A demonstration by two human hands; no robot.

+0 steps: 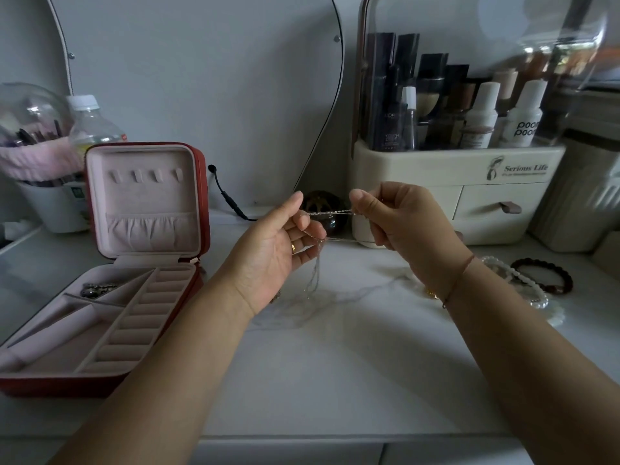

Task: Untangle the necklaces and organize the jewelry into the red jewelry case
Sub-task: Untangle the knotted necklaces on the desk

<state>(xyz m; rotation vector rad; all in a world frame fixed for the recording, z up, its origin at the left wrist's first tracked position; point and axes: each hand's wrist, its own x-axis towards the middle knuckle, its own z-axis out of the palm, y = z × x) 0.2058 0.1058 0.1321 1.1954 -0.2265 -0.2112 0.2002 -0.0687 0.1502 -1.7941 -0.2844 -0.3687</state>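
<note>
Left hand point(275, 250) and right hand point(396, 223) pinch thin chain necklaces point(330, 213) taut between them. Red jewelry case point(204, 203) lies open at nine o'clock.

At two o'clock we see a cream cosmetics organizer point(419, 166) (bottles point(483, 115) inside); at ten, a water bottle point(90, 125); at twelve, a mirror point(201, 78).
</note>
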